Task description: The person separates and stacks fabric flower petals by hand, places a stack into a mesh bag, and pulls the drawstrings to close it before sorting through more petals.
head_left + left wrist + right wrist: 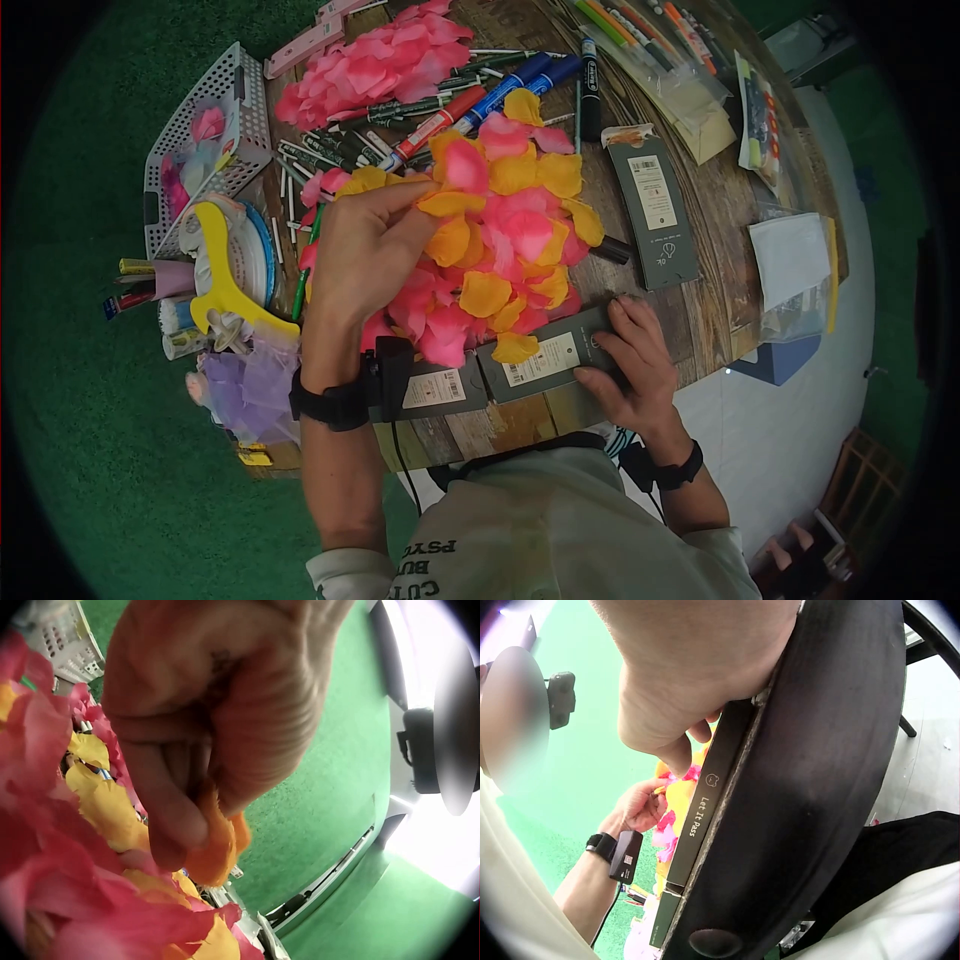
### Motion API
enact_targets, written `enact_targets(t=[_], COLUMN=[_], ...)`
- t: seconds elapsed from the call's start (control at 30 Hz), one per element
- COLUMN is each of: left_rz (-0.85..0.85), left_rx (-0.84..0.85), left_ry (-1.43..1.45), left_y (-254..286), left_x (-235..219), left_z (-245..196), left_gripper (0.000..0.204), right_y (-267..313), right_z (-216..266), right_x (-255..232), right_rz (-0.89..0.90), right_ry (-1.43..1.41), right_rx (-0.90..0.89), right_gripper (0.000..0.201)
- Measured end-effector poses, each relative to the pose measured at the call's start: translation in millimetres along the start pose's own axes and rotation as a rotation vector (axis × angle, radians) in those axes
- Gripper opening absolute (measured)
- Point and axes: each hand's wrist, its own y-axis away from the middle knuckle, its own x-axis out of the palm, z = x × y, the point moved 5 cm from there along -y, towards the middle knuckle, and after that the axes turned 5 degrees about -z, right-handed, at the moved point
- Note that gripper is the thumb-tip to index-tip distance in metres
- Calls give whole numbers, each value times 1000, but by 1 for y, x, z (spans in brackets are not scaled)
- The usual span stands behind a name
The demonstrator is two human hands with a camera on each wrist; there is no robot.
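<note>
A heap of pink and yellow petals (530,235) covers the middle of the table. At its left side the left hand (365,250) pinches a yellow petal (450,204); in the left wrist view this hand (217,712) holds the orange-yellow petal (214,847) between thumb and fingers. The right hand (635,365) rests on the end of a dark box (545,360) at the table's near edge. In the right wrist view the right hand (697,682) lies over the box (705,795), its fingertips partly hidden behind it.
Another dark box (655,215) lies right of the petals. Markers (430,125) and a pink petal pile (375,65) are at the back. A perforated basket (205,140) and a yellow headband-like item (215,260) stand left. Packets of pens (760,130) lie at the right.
</note>
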Motion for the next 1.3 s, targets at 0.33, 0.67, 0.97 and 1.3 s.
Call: enact_targets(t=[0.33, 0.67, 0.97, 1.3], left_rz=[-85, -6, -228, -354], left_rx=[26, -170, -119, -175], left_ry=[113, 403, 468, 477], left_y=[1, 11, 22, 22], left_x=[-8, -34, -60, -76], left_z=[-7, 10, 38, 54], left_gripper=[18, 28, 21, 22], right_y=[-1, -1, 2, -1], right_z=[0, 0, -2, 1], right_x=[0, 1, 4, 4], right_rz=[2, 10, 51, 20], right_ry=[-3, -20, -37, 7], right_rx=[-1, -5, 26, -3], right_gripper=[39, 38, 40, 37])
